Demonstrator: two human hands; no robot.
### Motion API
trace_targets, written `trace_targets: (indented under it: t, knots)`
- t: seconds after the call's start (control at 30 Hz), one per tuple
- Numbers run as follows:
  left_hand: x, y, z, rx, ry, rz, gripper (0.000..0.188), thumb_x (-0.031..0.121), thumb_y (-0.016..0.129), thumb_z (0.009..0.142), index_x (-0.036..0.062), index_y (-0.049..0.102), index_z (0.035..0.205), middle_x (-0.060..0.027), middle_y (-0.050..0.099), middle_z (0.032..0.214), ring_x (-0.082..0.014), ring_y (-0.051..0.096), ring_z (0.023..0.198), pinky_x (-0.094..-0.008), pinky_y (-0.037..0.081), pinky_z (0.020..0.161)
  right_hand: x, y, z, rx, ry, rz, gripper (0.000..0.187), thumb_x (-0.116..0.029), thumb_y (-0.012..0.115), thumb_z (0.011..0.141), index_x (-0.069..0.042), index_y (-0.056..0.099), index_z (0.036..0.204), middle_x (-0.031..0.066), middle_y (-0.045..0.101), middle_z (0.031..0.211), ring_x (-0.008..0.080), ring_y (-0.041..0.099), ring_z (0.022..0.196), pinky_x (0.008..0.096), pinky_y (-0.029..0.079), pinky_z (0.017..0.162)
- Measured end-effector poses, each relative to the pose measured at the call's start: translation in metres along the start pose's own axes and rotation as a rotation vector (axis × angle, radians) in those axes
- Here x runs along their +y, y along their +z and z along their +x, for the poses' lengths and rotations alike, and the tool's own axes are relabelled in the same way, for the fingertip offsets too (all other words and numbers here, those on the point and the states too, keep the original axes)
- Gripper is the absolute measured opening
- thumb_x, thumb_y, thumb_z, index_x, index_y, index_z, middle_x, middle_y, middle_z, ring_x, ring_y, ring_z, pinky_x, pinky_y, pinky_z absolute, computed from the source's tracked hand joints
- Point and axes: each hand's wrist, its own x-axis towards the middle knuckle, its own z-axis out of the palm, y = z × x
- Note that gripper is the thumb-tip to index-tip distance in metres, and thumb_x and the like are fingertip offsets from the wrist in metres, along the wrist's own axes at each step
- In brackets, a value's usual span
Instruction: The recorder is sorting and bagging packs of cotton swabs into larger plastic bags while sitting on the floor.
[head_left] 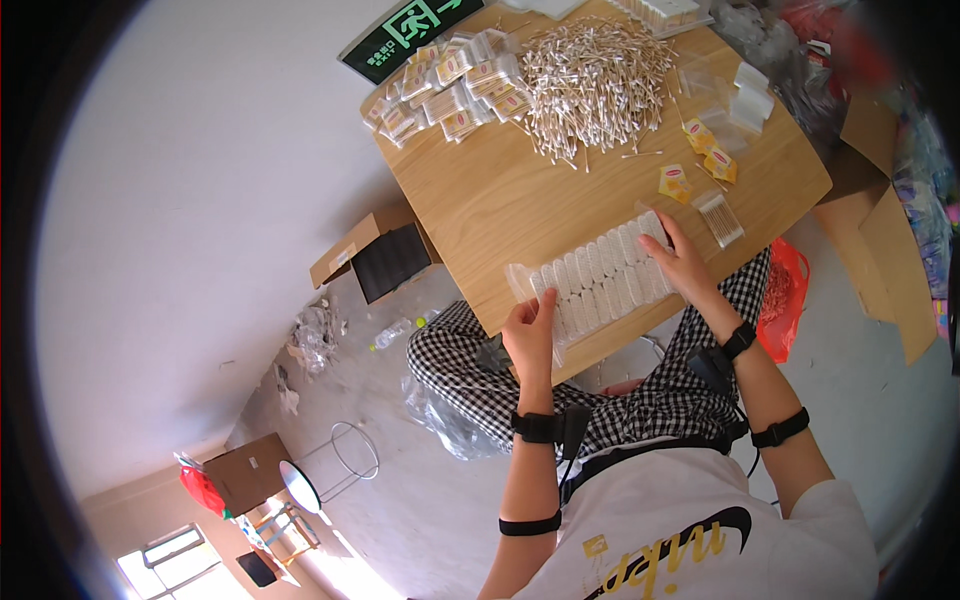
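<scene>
Across the wooden tabletop [470, 200], loose cotton swabs [592, 85] are heaped beside filled packets [455, 75]. At the near edge, a clear package [518, 280] (two rows of white, rounded pieces [605, 268] are contained in it) is held at its ends by the fingers of the left hand [530, 335] and right hand [683, 264].

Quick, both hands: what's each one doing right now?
Left hand: closed, holding the left end of the clear pack of white pieces.
Right hand: closed, holding the same pack's right end.
</scene>
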Motion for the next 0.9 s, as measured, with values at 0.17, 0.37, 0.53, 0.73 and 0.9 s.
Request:
trace_targets:
  t: [0.17, 0.37, 0.53, 0.73, 0.9]
  knots:
    - [0.001, -0.001, -0.003, 0.007, -0.018, -0.005, 0.046, 0.038, 0.075, 0.081, -0.0067, 0.069, 0.088, -0.0092, 0.067, 0.072, -0.0123, 0.060, 0.066, -0.0267, 0.048, 0.064, 0.002, 0.001, -0.002, 0.019, -0.003, 0.008, 0.054, -0.031, 0.059, 0.094, -0.002, 0.041, 0.137, 0.0151, 0.054, 0.130, 0.0221, 0.052, 0.118, 0.0308, 0.042, 0.096]
    - [-0.004, -0.004, -0.007, -0.023, 0.000, -0.044, 0.042, 0.033, 0.074, 0.082, -0.0075, 0.068, 0.090, -0.0090, 0.068, 0.074, -0.0117, 0.060, 0.068, -0.0261, 0.048, 0.064, 0.000, 0.003, -0.002, 0.023, -0.018, -0.041, 0.056, -0.032, 0.058, 0.095, -0.001, 0.040, 0.138, 0.0167, 0.051, 0.134, 0.0240, 0.049, 0.123, 0.0319, 0.039, 0.100]
    - [-0.009, -0.010, -0.005, -0.154, 0.080, -0.097, 0.035, 0.027, 0.070, 0.086, -0.0067, 0.068, 0.096, -0.0061, 0.068, 0.078, -0.0107, 0.061, 0.071, -0.0233, 0.048, 0.065, 0.005, 0.003, 0.000, -0.005, -0.013, -0.049, 0.057, -0.032, 0.058, 0.095, -0.001, 0.039, 0.138, 0.0173, 0.049, 0.136, 0.0252, 0.046, 0.126, 0.0331, 0.035, 0.104]
    - [-0.011, -0.023, -0.001, -0.291, -0.160, -0.522, 0.031, 0.020, 0.060, 0.092, -0.0018, 0.064, 0.115, -0.0050, 0.067, 0.098, -0.0116, 0.061, 0.088, -0.0241, 0.052, 0.069, 0.007, -0.003, 0.001, -0.016, -0.032, 0.003, 0.055, -0.031, 0.059, 0.094, -0.001, 0.041, 0.137, 0.0148, 0.054, 0.130, 0.0218, 0.052, 0.118, 0.0311, 0.040, 0.099]
    - [-0.010, -0.022, 0.002, -0.296, -0.129, -0.398, 0.032, 0.019, 0.059, 0.093, -0.0012, 0.064, 0.117, -0.0059, 0.066, 0.102, -0.0115, 0.061, 0.092, -0.0251, 0.052, 0.072, -0.007, -0.002, -0.002, -0.026, 0.017, -0.023, 0.054, -0.031, 0.059, 0.094, -0.002, 0.042, 0.137, 0.0129, 0.056, 0.127, 0.0193, 0.053, 0.115, 0.0300, 0.042, 0.096]
